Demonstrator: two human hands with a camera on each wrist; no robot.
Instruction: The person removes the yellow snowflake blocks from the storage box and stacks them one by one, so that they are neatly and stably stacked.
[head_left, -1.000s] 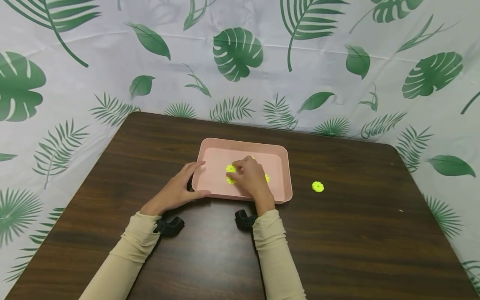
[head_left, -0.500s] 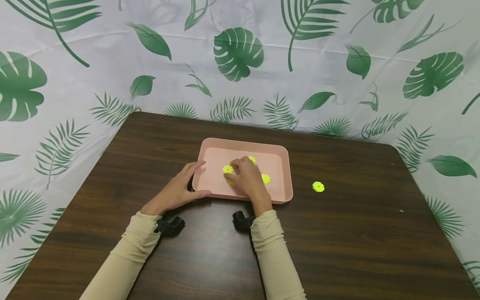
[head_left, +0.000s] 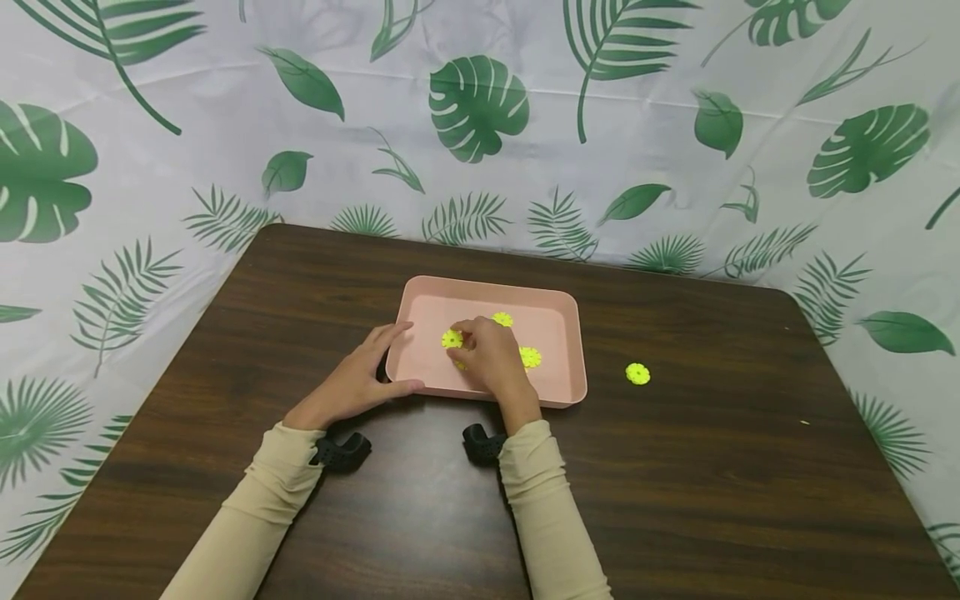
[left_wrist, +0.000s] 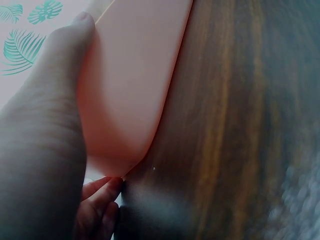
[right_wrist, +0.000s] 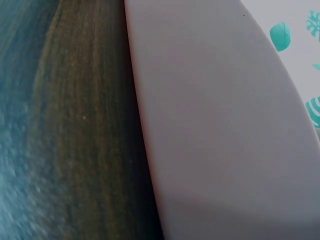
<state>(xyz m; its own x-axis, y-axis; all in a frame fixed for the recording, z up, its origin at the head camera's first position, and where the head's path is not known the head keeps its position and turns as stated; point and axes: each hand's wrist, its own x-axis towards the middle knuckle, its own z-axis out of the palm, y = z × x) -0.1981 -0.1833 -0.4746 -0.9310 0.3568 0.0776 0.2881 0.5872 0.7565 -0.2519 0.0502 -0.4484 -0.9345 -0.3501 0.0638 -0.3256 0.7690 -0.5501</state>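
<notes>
In the left half of a shallow, pink, plastic-looking tray (head_left: pixel 423 310), the curled right hand (head_left: pixel 491 354) appears to pinch a bright yellow-green, notched round disc (head_left: pixel 452 338) between thumb and fingertips; a sliver of another yellow-green disc (head_left: pixel 461 365) shows by the thumb. Inside the tray's right half lie 2 more, a rear disc (head_left: pixel 502 319) and a front disc (head_left: pixel 530 357); 1 outer disc (head_left: pixel 637 373) lies right of the tray on the dark brown wood-grain table (head_left: pixel 712 475). The left hand (head_left: pixel 356 375) spreads its fingers and thumb around the tray's near left corner. The discs look light, thin and stiff, probably slippery, best taken by opposite notched edges
</notes>
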